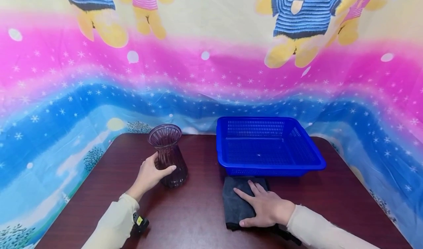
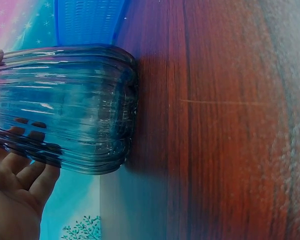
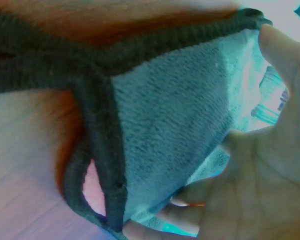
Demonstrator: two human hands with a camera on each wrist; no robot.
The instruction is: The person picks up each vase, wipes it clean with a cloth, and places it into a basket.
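Observation:
A purple-tinted ribbed glass vase (image 1: 175,161) with a flared rim stands at the left of the table. My left hand (image 1: 148,175) grips it below the neck, thumb across the front and fingers round the far side. In the left wrist view the fingers show through the clear vase (image 2: 80,100), its base right at the tabletop. On the right, my right hand (image 1: 266,206) rests with spread, fairly straight fingers on a folded dark grey cloth (image 1: 235,205). The right wrist view shows black binding and a strap along the cloth (image 3: 170,115), with a pinkish patch inside a fold.
A blue plastic basket (image 1: 271,166) with perforated walls sits at the back right, just behind the cloth. The dark wooden table (image 1: 195,212) ends at a patterned curtain (image 1: 205,80) hanging behind it.

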